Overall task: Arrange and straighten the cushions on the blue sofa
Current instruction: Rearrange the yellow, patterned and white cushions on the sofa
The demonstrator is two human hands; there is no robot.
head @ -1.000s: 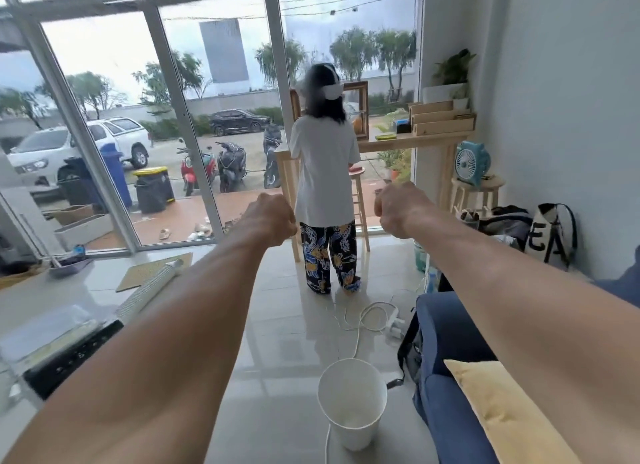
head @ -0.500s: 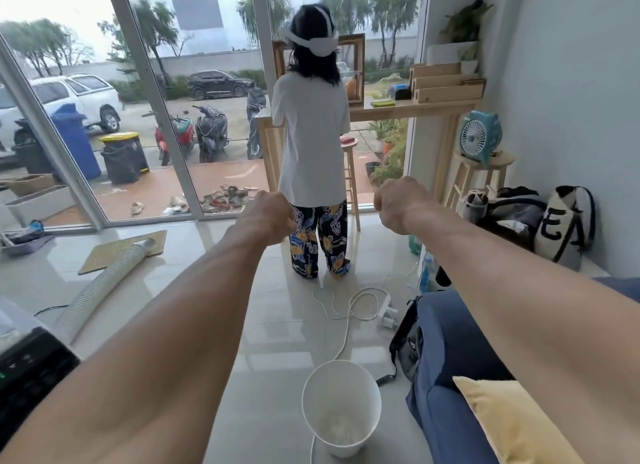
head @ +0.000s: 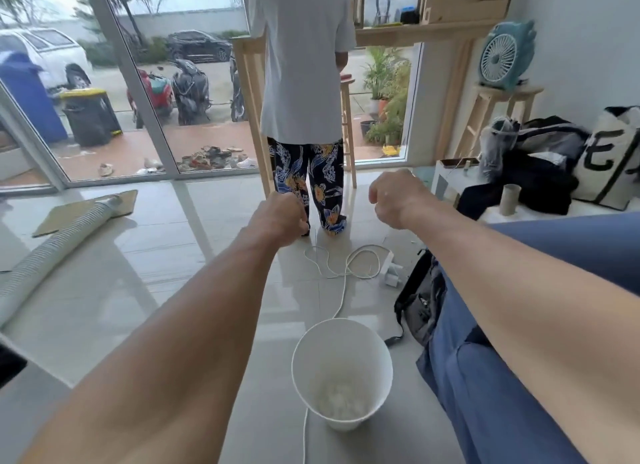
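Observation:
Both my arms stretch forward over the tiled floor. My left hand [head: 282,217] is curled into a fist and holds nothing. My right hand [head: 393,195] is also a fist with nothing in it. The blue sofa [head: 491,387] fills the lower right, with its arm under my right forearm. No cushion shows in this view; my right arm covers most of the seat.
A white lampshade-like bucket [head: 341,370] stands on the floor beside the sofa, with a white cord [head: 343,276] and power strip beyond. A black bag [head: 420,297] leans on the sofa end. A person [head: 304,93] stands ahead at a wooden counter. A ribbed hose [head: 59,245] lies left.
The view has tilted down and moved closer to the floor and sofa. The yellow cushion seen earlier at lower right is now out of sight. Both fists stay outstretched.

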